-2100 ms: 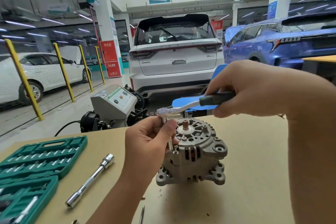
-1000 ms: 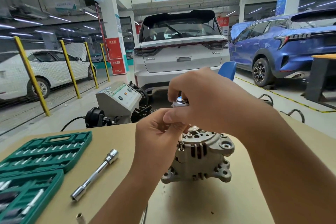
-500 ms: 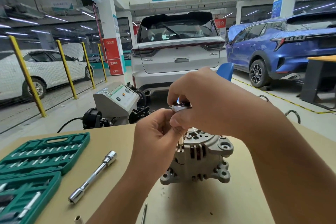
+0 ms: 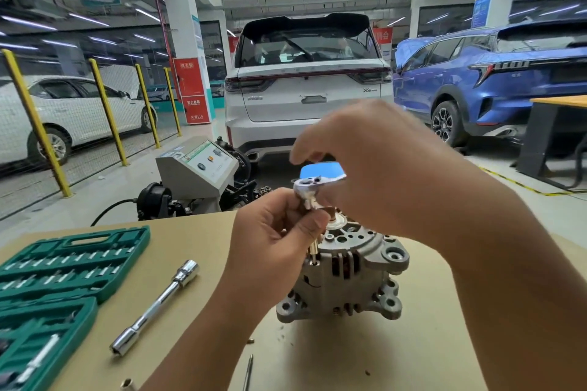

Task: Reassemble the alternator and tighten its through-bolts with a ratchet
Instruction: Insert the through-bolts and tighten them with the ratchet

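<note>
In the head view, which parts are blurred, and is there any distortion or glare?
Head view: the right hand is motion-blurred at its fingertips, while the alternator and the extension bar look sharp; the wide lens bends the yellow posts and ceiling lights at the edges; the ratchet head shows a bright reflection.
</note>
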Action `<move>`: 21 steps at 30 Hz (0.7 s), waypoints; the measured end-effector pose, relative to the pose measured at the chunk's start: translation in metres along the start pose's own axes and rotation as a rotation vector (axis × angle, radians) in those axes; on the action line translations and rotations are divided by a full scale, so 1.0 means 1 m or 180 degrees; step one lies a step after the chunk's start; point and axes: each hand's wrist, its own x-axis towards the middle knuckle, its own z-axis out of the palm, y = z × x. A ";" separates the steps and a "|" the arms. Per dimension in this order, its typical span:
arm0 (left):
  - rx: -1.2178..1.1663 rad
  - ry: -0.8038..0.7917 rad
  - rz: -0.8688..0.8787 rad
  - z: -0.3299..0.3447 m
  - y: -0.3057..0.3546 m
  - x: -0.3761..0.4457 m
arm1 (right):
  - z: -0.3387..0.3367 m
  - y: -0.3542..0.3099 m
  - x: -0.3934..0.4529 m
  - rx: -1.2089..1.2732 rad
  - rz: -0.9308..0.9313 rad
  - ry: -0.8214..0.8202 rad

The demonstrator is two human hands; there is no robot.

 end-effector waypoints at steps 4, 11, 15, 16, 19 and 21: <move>-0.0128 0.0147 -0.0055 0.001 -0.003 -0.002 | -0.002 -0.003 -0.016 0.0654 0.0269 -0.0285; -0.0363 0.0050 -0.0026 -0.001 0.004 -0.005 | 0.059 0.029 -0.034 0.0463 0.0497 -0.0367; -0.0556 -0.0085 -0.0179 -0.004 0.007 -0.004 | 0.082 0.032 -0.025 0.2636 0.0655 0.0085; -0.0545 -0.0111 -0.0183 -0.005 0.006 -0.004 | 0.089 0.030 -0.022 0.3450 0.0738 0.0132; -0.0551 -0.0196 -0.0053 -0.004 0.008 0.000 | 0.101 0.023 -0.014 0.5543 0.1103 0.0046; -0.0435 -0.0261 -0.0001 -0.003 0.008 0.003 | 0.104 0.019 -0.012 0.6575 0.1482 0.0100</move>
